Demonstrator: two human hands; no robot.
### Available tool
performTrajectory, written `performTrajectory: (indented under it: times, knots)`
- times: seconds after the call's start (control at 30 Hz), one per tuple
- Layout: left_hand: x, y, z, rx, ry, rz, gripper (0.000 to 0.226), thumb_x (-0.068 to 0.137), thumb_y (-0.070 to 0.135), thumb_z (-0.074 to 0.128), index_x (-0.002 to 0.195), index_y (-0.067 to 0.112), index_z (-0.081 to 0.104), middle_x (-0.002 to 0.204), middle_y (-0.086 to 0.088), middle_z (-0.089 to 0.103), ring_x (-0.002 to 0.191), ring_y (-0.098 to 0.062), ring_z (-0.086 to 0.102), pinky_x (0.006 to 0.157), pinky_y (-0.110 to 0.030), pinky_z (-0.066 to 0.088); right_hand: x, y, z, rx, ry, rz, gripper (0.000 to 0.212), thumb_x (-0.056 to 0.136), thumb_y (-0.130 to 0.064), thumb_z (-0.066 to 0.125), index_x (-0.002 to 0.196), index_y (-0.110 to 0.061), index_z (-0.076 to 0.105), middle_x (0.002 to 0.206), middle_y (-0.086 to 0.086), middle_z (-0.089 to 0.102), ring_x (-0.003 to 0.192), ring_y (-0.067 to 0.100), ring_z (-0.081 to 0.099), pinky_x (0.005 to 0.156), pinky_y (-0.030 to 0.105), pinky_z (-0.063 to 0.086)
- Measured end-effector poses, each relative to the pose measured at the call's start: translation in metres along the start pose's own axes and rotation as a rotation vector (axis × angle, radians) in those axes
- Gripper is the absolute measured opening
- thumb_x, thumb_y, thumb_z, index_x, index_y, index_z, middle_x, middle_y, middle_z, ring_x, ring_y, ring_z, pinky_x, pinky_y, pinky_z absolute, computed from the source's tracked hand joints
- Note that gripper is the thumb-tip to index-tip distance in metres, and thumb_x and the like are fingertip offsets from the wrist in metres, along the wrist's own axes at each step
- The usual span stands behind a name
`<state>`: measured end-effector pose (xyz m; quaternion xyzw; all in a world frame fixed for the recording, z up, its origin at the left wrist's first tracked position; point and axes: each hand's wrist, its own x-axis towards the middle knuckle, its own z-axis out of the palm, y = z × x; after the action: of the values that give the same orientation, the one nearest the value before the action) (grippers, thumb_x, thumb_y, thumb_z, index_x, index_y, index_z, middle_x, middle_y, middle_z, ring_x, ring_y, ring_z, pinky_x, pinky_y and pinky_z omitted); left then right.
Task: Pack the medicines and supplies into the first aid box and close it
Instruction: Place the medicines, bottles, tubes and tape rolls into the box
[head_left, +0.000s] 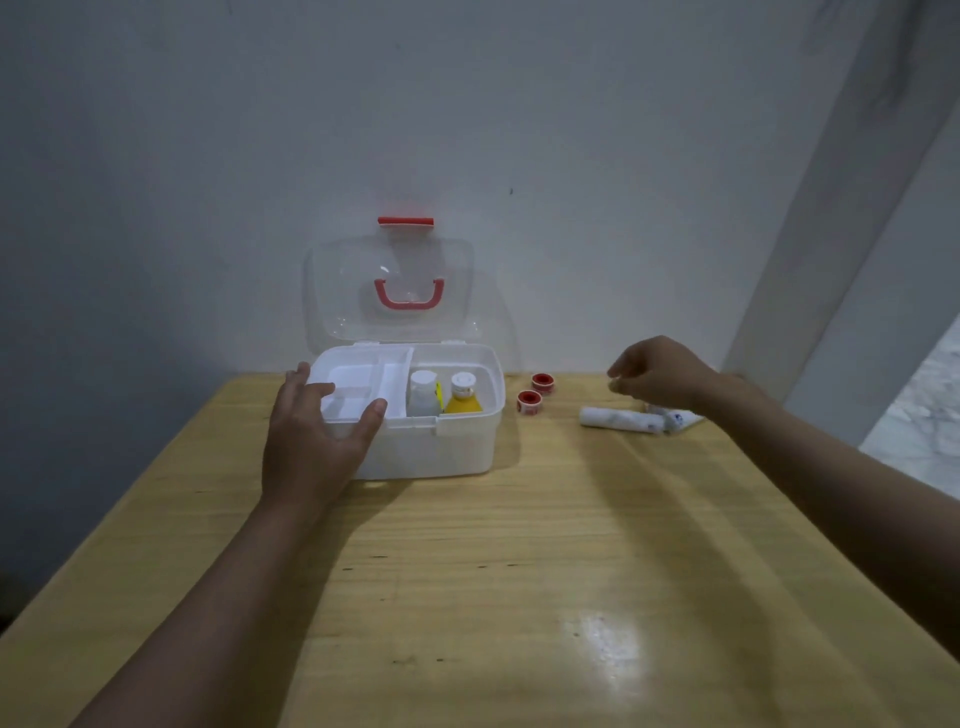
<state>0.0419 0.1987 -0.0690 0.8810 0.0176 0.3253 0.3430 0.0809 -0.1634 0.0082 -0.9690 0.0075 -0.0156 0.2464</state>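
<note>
Fingers (317, 389) of the left hand (311, 447) spread wide, palm against the front left corner of the first aid box (447, 452), thumb on the front rim, other fingertips over the edge of the white insert tray (363, 384); nothing is gripped. Right hand (662, 371) hovers above the table (519, 571), fingers loosely curled, narrow gap, empty as far as visible. Box sits on the far half of the wooden table, near the wall (208, 156). Insert tray occupies the left part of the box. Right compartment holds two upright bottles side by side: a clear bottle with white cap (423, 395) and a yellow bottle with white cap (462, 397). Right of the box, apart from it, two red tape rolls (530, 400) lie just beside each other. Further right, a white bandage roll (621, 420) lies on its side; a second white packet (680, 418) touches its right end, partly hidden under the right wrist. Transparent lid (389, 291) stands open, upright, with red handle (409, 296) and red latch (405, 222) at its top edge.
</note>
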Motion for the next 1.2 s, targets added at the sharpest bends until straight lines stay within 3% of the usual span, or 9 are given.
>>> performTrajectory:
  times: [0.2,0.33,0.5,0.83,0.97,1.07,1.2]
  knots:
    - [0.000,0.001,0.000,0.000,0.006,-0.001,0.055,0.076,0.043,0.071,0.114,0.003,0.060,0.147,-0.016,0.041,0.136,-0.030,0.036,0.103,-0.045,0.039,-0.018,0.046,0.031,-0.090,0.068,0.006,0.026,0.080,-0.017,0.068,0.105,-0.013,0.068,0.108,0.000,0.068,0.103,0.018,0.059,0.068,0.016,0.037]
    - [0.000,0.002,0.000,-0.008,0.009,-0.011,0.054,0.077,0.042,0.071,0.113,0.004,0.060,0.147,-0.015,0.040,0.137,-0.029,0.035,0.103,-0.043,0.038,-0.013,0.055,0.048,-0.176,0.149,-0.032,0.028,0.075,-0.012,0.071,0.103,-0.011,0.069,0.108,0.009,0.068,0.103,0.026,0.059,0.084,0.036,0.049]
    - [0.001,0.002,0.001,-0.002,0.015,-0.001,0.053,0.077,0.042,0.071,0.112,0.004,0.060,0.147,-0.016,0.041,0.137,-0.029,0.036,0.103,-0.044,0.038,-0.010,0.058,0.053,-0.232,0.245,-0.068,0.019,0.081,-0.014,0.061,0.098,-0.015,0.070,0.101,0.006,0.068,0.098,0.025,0.056,0.081,0.036,0.048]
    - [0.000,0.001,0.002,-0.020,0.025,-0.002,0.055,0.075,0.048,0.068,0.109,0.004,0.060,0.145,-0.016,0.043,0.137,-0.029,0.036,0.103,-0.043,0.037,-0.003,0.061,0.051,-0.279,0.176,-0.088,0.019,0.081,-0.016,0.060,0.098,-0.015,0.069,0.103,0.009,0.061,0.091,0.024,0.056,0.077,0.039,0.050]
    - [0.000,0.000,0.003,-0.020,0.037,0.006,0.050,0.075,0.040,0.073,0.108,0.004,0.060,0.144,-0.016,0.044,0.136,-0.029,0.037,0.101,-0.043,0.039,-0.006,0.043,0.042,-0.132,0.269,-0.121,0.012,0.082,-0.016,0.063,0.093,-0.014,0.069,0.099,0.007,0.067,0.089,0.026,0.061,0.076,0.040,0.051]
    - [0.000,0.000,0.002,-0.020,0.030,0.020,0.052,0.075,0.043,0.072,0.109,0.005,0.060,0.145,-0.015,0.043,0.136,-0.029,0.038,0.100,-0.043,0.041,-0.012,0.006,0.027,-0.021,0.373,-0.267,0.013,0.084,-0.018,0.064,0.095,-0.016,0.070,0.098,0.005,0.069,0.091,0.024,0.062,0.081,0.041,0.050]
    - [0.002,-0.002,0.003,-0.021,0.016,0.016,0.057,0.074,0.046,0.072,0.112,0.005,0.060,0.146,-0.015,0.042,0.136,-0.029,0.037,0.101,-0.042,0.041,-0.011,-0.073,0.010,0.080,0.374,-0.468,0.016,0.085,-0.021,0.065,0.099,-0.018,0.070,0.101,0.005,0.068,0.087,0.020,0.063,0.078,0.035,0.054]
